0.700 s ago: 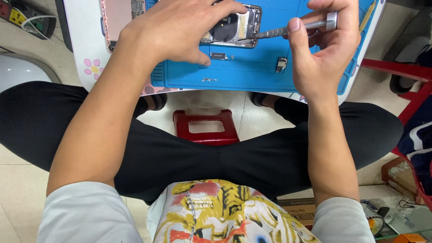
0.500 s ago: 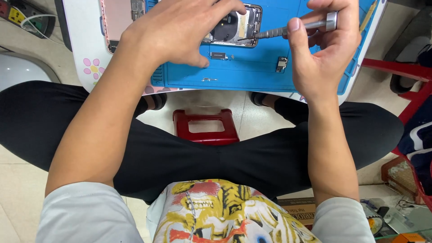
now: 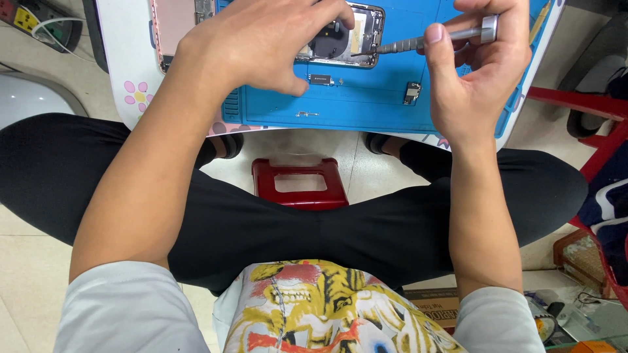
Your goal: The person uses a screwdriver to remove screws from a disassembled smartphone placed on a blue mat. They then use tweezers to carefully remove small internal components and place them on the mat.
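An opened phone with its insides showing lies on a blue work mat. My left hand rests on top of the phone and holds it down, covering its left part. My right hand grips a slim metal screwdriver by its silver cap end. The driver lies almost level, and its tip touches the phone's right side. Two small loose parts lie on the mat below the phone.
The mat sits on a white table with flower prints. A pink phone back panel lies at the mat's left. A red stool is between my legs. Red furniture stands at right; a power strip at upper left.
Both hands stay in place on the phone and screwdriver; no clear movement between frames.
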